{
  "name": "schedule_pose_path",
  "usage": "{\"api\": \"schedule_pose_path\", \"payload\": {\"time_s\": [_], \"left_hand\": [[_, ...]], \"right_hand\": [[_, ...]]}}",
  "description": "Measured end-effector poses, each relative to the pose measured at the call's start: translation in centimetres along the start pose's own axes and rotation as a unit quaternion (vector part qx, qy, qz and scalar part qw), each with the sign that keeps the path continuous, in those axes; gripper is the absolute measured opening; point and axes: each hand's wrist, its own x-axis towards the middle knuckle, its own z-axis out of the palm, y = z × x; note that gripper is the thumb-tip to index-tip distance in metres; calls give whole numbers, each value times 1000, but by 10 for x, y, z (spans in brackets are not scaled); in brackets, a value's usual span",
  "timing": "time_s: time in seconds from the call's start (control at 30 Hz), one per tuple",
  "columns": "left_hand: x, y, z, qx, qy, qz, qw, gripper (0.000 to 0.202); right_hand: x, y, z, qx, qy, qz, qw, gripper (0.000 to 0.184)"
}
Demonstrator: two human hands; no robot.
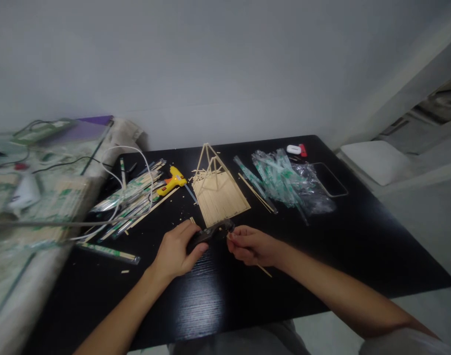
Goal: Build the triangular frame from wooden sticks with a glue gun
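Note:
My left hand (pixel 181 247) is closed around the handle of a dark plier-like hand tool (pixel 210 232). Its head points right, close to the fingertips of my right hand (pixel 253 245). Those fingers pinch a thin wooden chopstick (pixel 264 271), whose tail sticks out below the palm. The other end lies near the tool's jaws, but I cannot tell whether they touch. Just beyond the tool rests a flat panel of chopsticks (pixel 223 199) laid side by side, with triangular stick frames (pixel 215 170) standing on it.
A yellow glue gun (pixel 172 181) lies left of the panel, beside wrapped chopsticks (pixel 132 195). A white cable (pixel 151 182) loops over the left side. Crumpled plastic wrappers (pixel 280 175), a phone (pixel 330 180) and a white case (pixel 294 149) occupy the right of the black table (pixel 284 291).

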Motion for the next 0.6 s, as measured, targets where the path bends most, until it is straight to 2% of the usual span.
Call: {"api": "schedule_pose_path", "payload": {"time_s": [0.23,0.43,0.6], "left_hand": [[1,2,-2,-1,-19,-33,999,30],[2,2,-1,19,-56,-93,994,37],[4,2,0,29,-65,-110,991,42]], "right_hand": [[1,-1,-1,0,14,-2,1000,35],[4,0,-2,19,35,-2,999,33],[6,0,-2,35,54,-10,998,29]]}}
